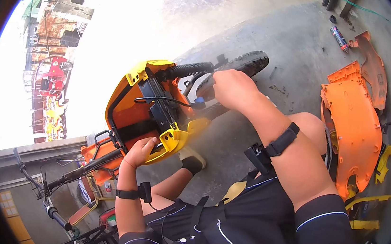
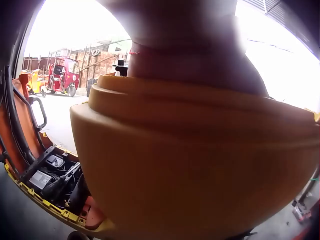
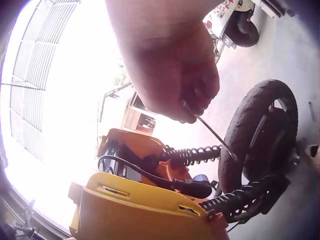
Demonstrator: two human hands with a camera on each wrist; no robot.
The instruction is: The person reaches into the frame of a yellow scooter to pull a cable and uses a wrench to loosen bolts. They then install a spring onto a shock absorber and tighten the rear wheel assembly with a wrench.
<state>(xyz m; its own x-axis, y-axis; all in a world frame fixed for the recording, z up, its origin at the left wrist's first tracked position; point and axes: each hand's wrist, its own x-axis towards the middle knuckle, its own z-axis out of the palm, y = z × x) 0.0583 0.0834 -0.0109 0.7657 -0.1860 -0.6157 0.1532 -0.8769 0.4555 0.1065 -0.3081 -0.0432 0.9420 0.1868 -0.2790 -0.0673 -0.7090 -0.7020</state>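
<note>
A partly stripped scooter lies before me, its yellow side panel (image 1: 196,128) nearest. My left hand (image 1: 139,152) grips the edge of that panel, thumb on the inner side; the other fingers are largely hidden. Out over the tail end, my right hand (image 1: 234,90) is closed in a fist. In the right wrist view, a slim metal rod (image 3: 212,131) sticks out of the fist, its small thicker tip overlapping the black tyre (image 3: 245,117); its handle is hidden. A black cable with a plug (image 3: 192,187) lies across the frame beside coil-spring shock absorbers (image 3: 200,155).
Large orange body panels (image 1: 352,129) lie on the floor at right, with yellow trim pieces (image 1: 384,163) and a spray can (image 1: 340,39). Handlebars (image 1: 47,192) jut out at lower left. A red three-wheeler (image 2: 64,76) stands outside.
</note>
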